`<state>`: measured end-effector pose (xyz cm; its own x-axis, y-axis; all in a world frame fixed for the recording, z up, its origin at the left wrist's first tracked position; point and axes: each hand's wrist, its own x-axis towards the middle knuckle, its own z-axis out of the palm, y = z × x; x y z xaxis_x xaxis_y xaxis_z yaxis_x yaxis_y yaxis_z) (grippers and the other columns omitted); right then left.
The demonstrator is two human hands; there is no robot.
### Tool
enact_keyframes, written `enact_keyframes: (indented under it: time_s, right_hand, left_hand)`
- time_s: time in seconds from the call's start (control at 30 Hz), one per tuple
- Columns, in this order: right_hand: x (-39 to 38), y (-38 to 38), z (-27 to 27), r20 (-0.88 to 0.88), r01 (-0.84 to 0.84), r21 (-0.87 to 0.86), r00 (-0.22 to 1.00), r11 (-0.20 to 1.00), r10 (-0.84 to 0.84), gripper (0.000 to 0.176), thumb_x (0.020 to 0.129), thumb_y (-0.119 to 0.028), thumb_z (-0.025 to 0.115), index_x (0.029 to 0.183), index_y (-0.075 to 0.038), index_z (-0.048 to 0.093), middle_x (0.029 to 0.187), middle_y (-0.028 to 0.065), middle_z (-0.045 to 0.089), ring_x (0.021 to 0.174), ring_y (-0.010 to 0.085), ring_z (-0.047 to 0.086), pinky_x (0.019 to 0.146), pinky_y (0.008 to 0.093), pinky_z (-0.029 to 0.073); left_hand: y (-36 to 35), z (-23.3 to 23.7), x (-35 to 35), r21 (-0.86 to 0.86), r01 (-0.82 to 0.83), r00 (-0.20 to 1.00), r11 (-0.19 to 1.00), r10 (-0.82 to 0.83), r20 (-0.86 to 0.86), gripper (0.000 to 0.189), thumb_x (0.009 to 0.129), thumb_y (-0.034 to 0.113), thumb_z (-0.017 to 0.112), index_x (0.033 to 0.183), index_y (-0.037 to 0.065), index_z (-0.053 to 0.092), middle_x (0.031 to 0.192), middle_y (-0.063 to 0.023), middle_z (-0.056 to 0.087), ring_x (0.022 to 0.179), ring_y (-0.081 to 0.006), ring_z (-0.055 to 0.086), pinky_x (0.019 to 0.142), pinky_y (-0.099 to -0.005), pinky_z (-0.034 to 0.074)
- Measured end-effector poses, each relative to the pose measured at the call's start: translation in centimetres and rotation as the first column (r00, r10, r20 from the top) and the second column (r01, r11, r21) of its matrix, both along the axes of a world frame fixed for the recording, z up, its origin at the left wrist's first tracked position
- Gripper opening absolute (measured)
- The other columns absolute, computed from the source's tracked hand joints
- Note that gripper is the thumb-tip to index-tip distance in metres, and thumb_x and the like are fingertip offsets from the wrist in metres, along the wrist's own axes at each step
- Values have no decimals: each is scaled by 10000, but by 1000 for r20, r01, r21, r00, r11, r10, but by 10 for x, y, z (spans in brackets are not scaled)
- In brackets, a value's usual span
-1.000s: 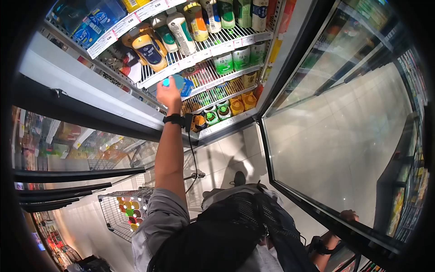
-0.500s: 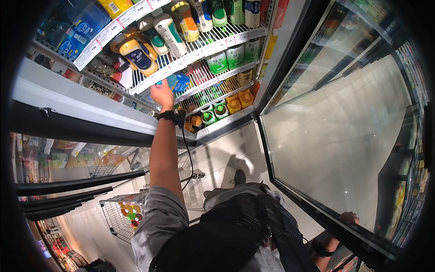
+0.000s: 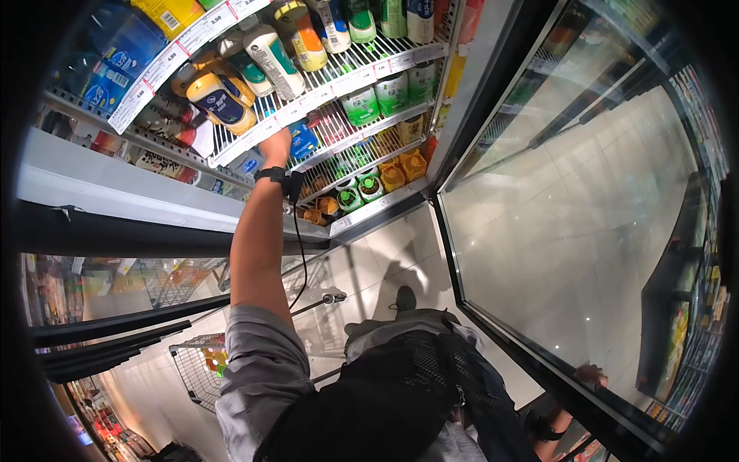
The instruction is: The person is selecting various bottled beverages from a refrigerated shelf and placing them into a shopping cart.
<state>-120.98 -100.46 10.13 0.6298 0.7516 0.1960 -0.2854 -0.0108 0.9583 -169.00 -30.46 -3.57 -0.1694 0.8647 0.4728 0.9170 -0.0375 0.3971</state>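
Observation:
My left hand [image 3: 275, 146] reaches into the fridge below the front strip of an upper shelf, and its fingers are hidden there. Just right of it a blue-labelled bottle [image 3: 302, 140] stands on the lower shelf. Above the hand, a yellow-labelled bottle [image 3: 221, 102] leans at the shelf front, near a white and green bottle [image 3: 275, 60]. At the lower right, my right hand [image 3: 591, 376] is closed round the edge of the open glass door [image 3: 554, 231].
A wire shopping cart [image 3: 198, 369] holding several bottles stands on the lower left. Green-capped bottles [image 3: 359, 190] line the bottom shelf. A thin black cable [image 3: 302, 266] hangs from my left wrist. The dark door frame [image 3: 454, 262] borders the floor on the right.
My left hand has gone deeper under the shelf strip, and its fingers have passed out of sight. The blue-labelled bottle now stands more upright beside it. My right hand stays on the door.

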Motion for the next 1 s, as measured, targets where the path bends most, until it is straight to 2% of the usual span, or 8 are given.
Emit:
enact_keyframes:
  time_s: [0.03,0.6,0.7,0.8,0.83,0.9,0.93,1.0]
  right_hand:
    - [1,0,0,-15,12,-1,1000,1000,-12,192,933,-253,481,762,-167,474,738,-13,463,732,135,462,695,311,426]
    - [5,-7,-10,-133,125,0,983,992,-124,214,895,-268,516,702,-189,465,738,-3,472,734,148,477,710,332,437]
    - [-7,7,4,-188,113,-33,975,993,-117,236,897,-269,508,716,-128,453,723,13,461,736,147,488,695,333,432]
    - [38,-47,-49,-389,236,25,897,971,-208,268,880,-292,524,721,-94,437,699,23,444,718,154,486,673,337,416]
    - [33,-43,-44,-384,229,29,901,973,-200,268,880,-292,524,721,-94,437,699,23,444,718,154,486,673,337,416]
    - [1,-20,-26,-38,45,-222,998,974,-55,157,840,-279,599,719,-199,538,716,-50,478,721,136,518,652,354,399]
    - [-2,-22,-27,-31,33,-222,999,975,-41,157,840,-279,599,719,-199,538,716,-50,478,721,136,518,652,354,399]
    - [-1,-28,-48,259,227,-416,958,881,-124,273,814,-348,602,718,-133,465,690,4,452,682,169,482,647,345,391]
  left_hand:
    - [-1,4,-5,-56,45,994,997,-50,-99,338,929,306,551,1104,46,679,1098,-206,674,1024,-407,623,897,-464,478]
    - [-3,11,-41,-240,9,996,971,-31,-86,372,929,318,560,1202,85,657,1244,-219,618,1136,-418,581,948,-481,470]
    - [-3,5,-53,-206,133,955,969,-181,-236,369,906,294,598,1185,59,651,1215,-230,625,1111,-429,586,939,-495,470]
    - [-28,2,-38,-36,53,975,998,-60,-214,368,888,288,625,1151,32,650,1174,-242,633,1086,-438,585,949,-495,461]
    - [-48,17,-25,14,75,989,997,-72,-131,517,868,284,630,1273,-29,555,1256,-310,553,1141,-482,531,1022,-525,399]
    - [-80,19,-7,97,40,987,994,-25,-158,572,874,318,627,1288,-62,519,1304,-334,502,1190,-497,487,1051,-548,358]
    - [-97,19,-2,173,12,982,985,21,-189,632,880,353,625,1304,-94,483,1352,-358,452,1238,-511,444,1081,-571,316]
    - [-129,-10,0,248,79,971,965,-19,-236,785,871,364,624,1394,-144,334,1428,-390,338,1311,-535,355,1112,-599,249]
